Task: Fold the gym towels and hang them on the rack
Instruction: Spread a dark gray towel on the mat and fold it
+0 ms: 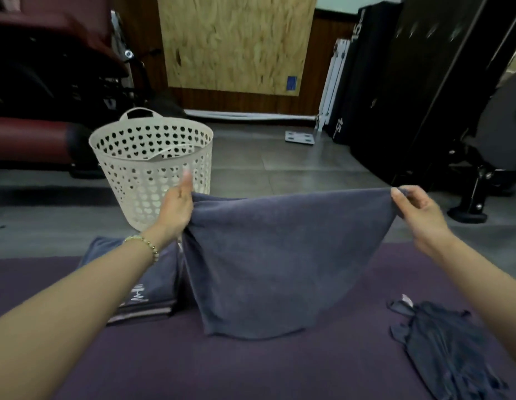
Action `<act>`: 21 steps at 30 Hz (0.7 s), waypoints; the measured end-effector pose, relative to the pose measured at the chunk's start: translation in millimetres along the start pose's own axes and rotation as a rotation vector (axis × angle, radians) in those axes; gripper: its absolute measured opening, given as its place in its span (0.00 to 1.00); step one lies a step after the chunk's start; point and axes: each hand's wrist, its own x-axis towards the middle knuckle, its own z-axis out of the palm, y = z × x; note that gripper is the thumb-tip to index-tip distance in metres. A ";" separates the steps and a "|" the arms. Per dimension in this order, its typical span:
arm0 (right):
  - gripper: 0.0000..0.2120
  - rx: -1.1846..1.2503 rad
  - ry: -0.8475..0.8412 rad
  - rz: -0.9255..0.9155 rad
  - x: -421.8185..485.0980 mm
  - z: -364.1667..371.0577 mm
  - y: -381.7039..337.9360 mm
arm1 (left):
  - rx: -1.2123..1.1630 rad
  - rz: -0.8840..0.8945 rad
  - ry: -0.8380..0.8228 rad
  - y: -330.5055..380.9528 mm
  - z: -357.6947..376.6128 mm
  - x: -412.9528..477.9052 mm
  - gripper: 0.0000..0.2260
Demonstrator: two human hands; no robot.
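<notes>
A dark grey-blue gym towel (274,261) hangs stretched between my two hands above a purple mat (323,368). My left hand (176,206) grips its upper left corner, thumb pointing up. My right hand (418,212) pinches the upper right corner. The towel's lower edge touches the mat. A folded grey towel (153,287) with white lettering lies on the mat under my left forearm. No rack is in view.
A cream plastic basket (153,157) with heart-shaped holes stands on the tiled floor behind my left hand. A crumpled dark cloth (450,347) lies at the mat's right. Black gym equipment (441,96) fills the right side, a dark red bench (29,137) the left.
</notes>
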 end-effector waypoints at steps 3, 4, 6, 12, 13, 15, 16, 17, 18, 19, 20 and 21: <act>0.07 -0.208 -0.054 -0.080 17.5 -0.1 -15.3 | 0.135 0.195 -0.187 25.7 -14.4 11.1 0.19; 0.06 -0.290 -0.073 -0.115 21.9 -0.2 -17.4 | 0.224 0.233 -0.246 28.2 -18.7 12.6 0.15; 0.07 -0.388 -0.086 -0.180 24.1 2.5 -24.0 | 0.410 0.268 -0.411 34.5 -27.3 9.7 0.09; 0.08 -0.414 -0.257 -0.122 -1.8 16.6 -38.2 | 0.123 0.069 -0.608 41.7 -30.6 -5.1 0.12; 0.07 -0.339 -0.309 -0.039 -8.8 17.2 -41.1 | 0.001 -0.021 -0.632 44.2 -30.8 -6.2 0.16; 0.07 -0.165 -0.408 0.123 -22.5 19.1 -47.6 | -0.170 -0.167 -0.694 50.0 -28.1 -10.5 0.23; 0.08 -0.096 -0.443 0.174 -28.4 20.9 -51.2 | -0.230 -0.197 -0.703 52.4 -23.9 -12.7 0.21; 0.08 -0.035 -0.472 0.206 -32.7 23.3 -53.7 | -0.287 -0.220 -0.704 55.4 -18.6 -15.5 0.18; 0.09 0.024 -0.501 0.227 -36.1 25.9 -56.3 | -0.341 -0.252 -0.708 56.6 -12.5 -16.9 0.16; 0.09 0.079 -0.524 0.249 -37.8 28.4 -56.4 | -0.385 -0.289 -0.723 58.7 -6.1 -19.0 0.15; 0.09 0.126 -0.549 0.272 -39.2 31.4 -56.5 | -0.424 -0.325 -0.752 57.2 0.7 -19.0 0.15; 0.09 0.159 -0.574 0.294 -39.1 33.8 -53.7 | -0.447 -0.360 -0.782 56.1 7.0 -19.9 0.16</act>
